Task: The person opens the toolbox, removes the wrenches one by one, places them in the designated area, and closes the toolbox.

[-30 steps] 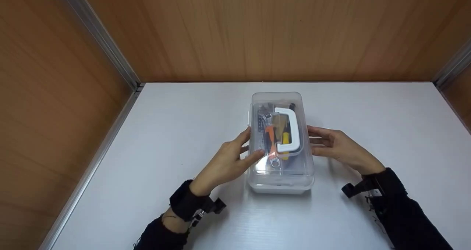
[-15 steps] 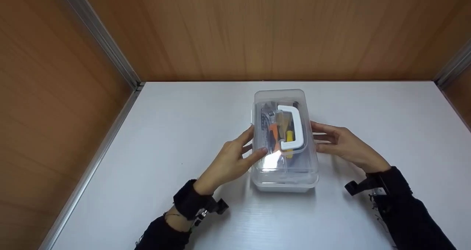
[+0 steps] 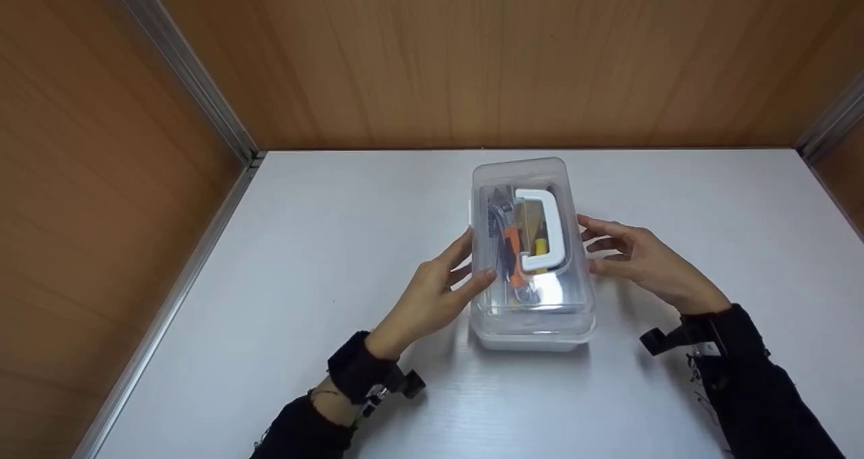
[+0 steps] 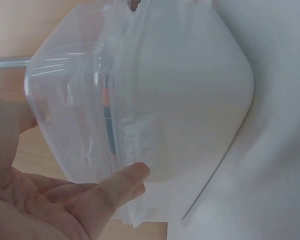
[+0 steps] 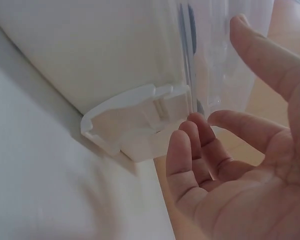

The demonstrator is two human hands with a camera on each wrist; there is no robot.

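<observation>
Clear box [image 3: 533, 310] sits mid-frame on the white surface [image 3: 304, 256], tools inside. My left hand [image 3: 432, 297] presses its left wall with straight fingers, and my right hand [image 3: 641, 260] is relaxed beside the right latch [image 5: 135, 125]. I'd squeeze both sides evenly so it doesn't twist.

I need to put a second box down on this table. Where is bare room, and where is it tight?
Bare table runs from the left hand to the wall rail; another patch lies right of the right hand. It is tight round the clear box, flanked by both hands.
</observation>
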